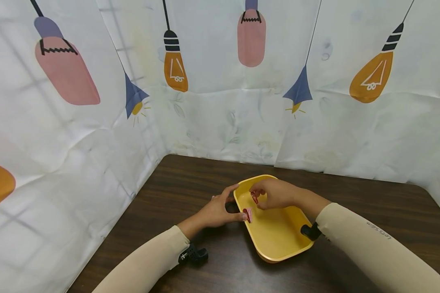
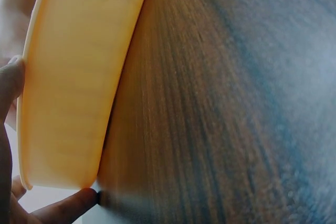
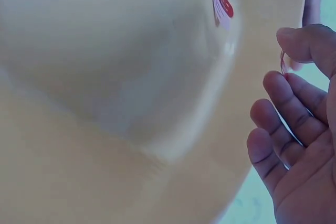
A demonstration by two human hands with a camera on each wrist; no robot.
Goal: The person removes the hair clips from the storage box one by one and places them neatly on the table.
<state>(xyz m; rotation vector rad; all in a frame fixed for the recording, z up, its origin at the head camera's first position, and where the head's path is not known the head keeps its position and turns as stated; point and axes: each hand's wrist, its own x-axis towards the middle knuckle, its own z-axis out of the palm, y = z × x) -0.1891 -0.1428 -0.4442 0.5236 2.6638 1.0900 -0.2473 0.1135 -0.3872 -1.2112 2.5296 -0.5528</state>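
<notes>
A yellow plastic tray [image 1: 275,240] stands on the table. My left hand [image 1: 214,211] spans its far left corner, with thumb and fingers stretched out; the thumb touches the long rim and a fingertip sits low at the corner. Over the far part of the tray, my right hand [image 1: 278,194] pinches a small red hair clip [image 1: 254,198] between thumb and index finger, the other fingers loosely bent. In the right wrist view that clip [image 3: 283,62] appears edge-on, mostly hidden by the fingertips. Red and pink hair clips [image 3: 220,3] lie inside the tray, beside the left thumb.
The dark wood-grain table [image 1: 194,175] extends to both sides of the tray. A white cloth [image 1: 220,122] with printed lamps hangs behind and along the left. Black wrist cameras [image 1: 195,254] are strapped over the beige sleeves.
</notes>
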